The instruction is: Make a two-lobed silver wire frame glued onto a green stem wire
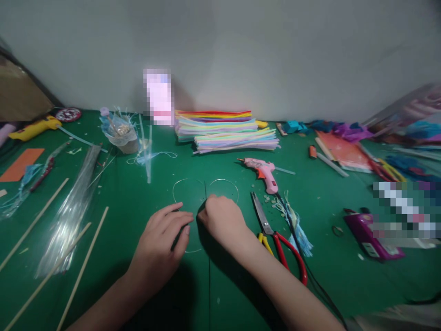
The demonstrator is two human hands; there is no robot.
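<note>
Shows thin bent wire (220, 179) flat on green table (127, 193), straight ahead, around the gap between both hands. Curves into two rounded arcs, one past left hand (161, 236), one past right hand (223, 218); also a short lower arc in the gap, nearer the body. Cannot tell whether all one piece. Between the arcs, a dark thin strand (205, 189), long axis running away from the body, in line with right hand's fingertips. Closer to right hand than left. Right: curled in, knuckles up, fingertips mostly hidden; cannot tell about any pinch on wire or strand. Left: released, palm down, fingers loosely spread, thumb apart, over near end of left arc; cannot tell about contact. Off to the right, apart from wire: pink glue gun (266, 171), scissors (263, 217). Farther ahead, bundled pipe cleaners (220, 131).
</note>
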